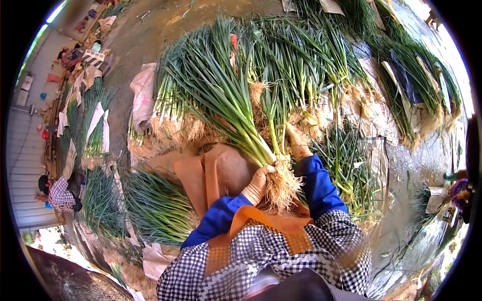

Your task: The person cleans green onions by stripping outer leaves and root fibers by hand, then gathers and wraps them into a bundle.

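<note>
A thick bunch of green onions (pixel 243 113) slants across my lap, leaves up and to the left, with its pale tangled roots (pixel 282 189) toward me. My left hand (pixel 259 185) is wrapped around the white stems just above the roots. Higher and to the right, my right hand (pixel 297 142) has its fingers closed at a thin yellowish green onion stalk (pixel 273 131) beside the bunch; its fingertips are partly hidden. Both hands look gloved or coated with soil. A brown apron (pixel 228 170) covers my legs beneath the bunch.
Rows of green onions (pixel 301 55) lie ahead, roots toward me. More piles lie at left (pixel 155 200), right (pixel 346 160) and far right (pixel 411 85). A pale sack (pixel 144 95) lies ahead left. Another person (pixel 61 193) is at far left, by a corrugated wall (pixel 30 170).
</note>
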`<state>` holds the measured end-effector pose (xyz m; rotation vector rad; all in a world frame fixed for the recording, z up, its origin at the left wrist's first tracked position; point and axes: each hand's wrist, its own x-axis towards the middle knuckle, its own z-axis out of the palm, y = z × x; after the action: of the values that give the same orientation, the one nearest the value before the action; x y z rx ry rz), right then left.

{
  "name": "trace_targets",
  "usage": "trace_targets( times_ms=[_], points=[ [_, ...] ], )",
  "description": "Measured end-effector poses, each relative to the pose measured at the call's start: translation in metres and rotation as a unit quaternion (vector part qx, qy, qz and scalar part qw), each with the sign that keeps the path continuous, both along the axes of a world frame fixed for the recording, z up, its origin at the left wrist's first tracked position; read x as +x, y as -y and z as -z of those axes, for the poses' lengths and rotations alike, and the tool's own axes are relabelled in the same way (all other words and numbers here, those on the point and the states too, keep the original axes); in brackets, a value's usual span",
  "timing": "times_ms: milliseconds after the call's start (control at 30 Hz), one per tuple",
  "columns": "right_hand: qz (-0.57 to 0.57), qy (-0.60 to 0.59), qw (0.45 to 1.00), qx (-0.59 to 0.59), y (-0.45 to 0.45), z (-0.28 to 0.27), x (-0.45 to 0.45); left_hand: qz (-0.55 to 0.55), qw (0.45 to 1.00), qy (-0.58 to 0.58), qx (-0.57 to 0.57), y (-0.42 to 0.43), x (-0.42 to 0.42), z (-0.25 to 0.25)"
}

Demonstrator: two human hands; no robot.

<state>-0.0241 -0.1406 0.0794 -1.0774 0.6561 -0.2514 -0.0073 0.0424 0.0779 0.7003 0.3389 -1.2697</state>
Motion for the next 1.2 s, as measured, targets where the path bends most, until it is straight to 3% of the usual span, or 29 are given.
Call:
trace_targets(
  times_ms=[33,100,167,233,267,333,367,467,500,567,633,667,800,833,900,1033,1067,1100,1133,1167,1200],
  points=[
    [-0.043,-0.049,0.995,-0.069,0.004,0.037,0.003,-0.001,1.0,0.0,0.0,0.0,-0.001,-0.001],
    [-0.12,-0.12,0.982,0.088,0.01,0.091,0.016,-0.016,1.0,-0.017,0.007,0.004,-0.002,-0.002],
    [-0.085,-0.025,0.963,0.256,0.004,0.124,0.028,-0.013,1.0,-0.013,-0.003,0.003,0.0,-0.001],
    [-0.162,0.12,0.976,0.084,-0.005,0.074,0.031,-0.012,1.0,-0.014,-0.013,0.001,-0.002,0.004],
    [-0.164,0.119,0.976,0.086,-0.009,0.064,0.031,-0.01,1.0,-0.016,-0.015,0.0,-0.002,0.007],
    [-0.07,-0.054,0.987,-0.134,-0.016,0.054,0.03,-0.014,1.0,-0.007,0.01,0.0,-0.002,0.006],
    [-0.037,-0.137,0.956,-0.255,-0.017,0.049,0.026,-0.013,1.0,-0.01,0.011,0.001,-0.004,0.006],
    [0.039,-0.149,0.98,-0.13,-0.016,0.041,0.013,-0.034,0.997,0.042,0.062,0.009,-0.008,0.021],
    [0.051,-0.185,0.955,-0.227,-0.016,0.037,0.011,-0.032,0.997,0.04,0.062,0.01,-0.008,0.019],
    [0.071,-0.189,0.943,-0.266,-0.013,0.061,0.002,-0.037,0.996,0.04,0.069,0.013,-0.007,0.013],
    [0.034,-0.032,0.999,-0.022,-0.01,0.047,-0.019,-0.041,0.997,0.044,0.053,0.012,-0.007,0.019],
    [0.0,0.019,1.0,0.002,-0.01,0.008,-0.035,-0.048,0.997,0.031,0.051,0.012,-0.005,0.019],
    [0.038,0.031,0.999,-0.016,0.004,0.016,-0.082,-0.053,0.998,-0.024,0.024,0.018,0.004,0.002],
    [0.042,0.049,0.996,-0.055,0.005,0.004,-0.087,-0.041,0.998,-0.037,0.012,0.016,0.0,0.004],
    [0.111,0.08,0.991,-0.014,0.0,-0.024,-0.074,-0.052,0.997,-0.049,0.0,0.022,-0.003,0.003],
    [0.113,-0.017,0.986,-0.12,-0.013,-0.02,-0.007,0.051,0.998,-0.035,-0.033,0.016,-0.005,-0.012],
    [0.091,0.0,0.975,-0.201,-0.014,0.007,0.007,0.038,0.999,-0.027,-0.027,0.015,-0.005,-0.017],
    [0.027,-0.079,0.942,-0.325,-0.019,-0.007,0.012,0.025,0.999,-0.018,-0.023,0.016,-0.004,-0.019],
    [-0.024,-0.045,0.856,-0.515,-0.016,0.011,0.011,0.021,0.999,-0.015,-0.022,0.016,-0.003,-0.014],
    [-0.076,-0.011,0.73,-0.68,-0.013,0.029,0.006,-0.007,1.0,-0.012,0.008,0.016,-0.005,-0.007],
    [-0.077,0.031,0.722,-0.686,-0.015,0.029,0.001,-0.035,0.999,-0.011,0.037,0.015,-0.006,0.002]
  ],
)
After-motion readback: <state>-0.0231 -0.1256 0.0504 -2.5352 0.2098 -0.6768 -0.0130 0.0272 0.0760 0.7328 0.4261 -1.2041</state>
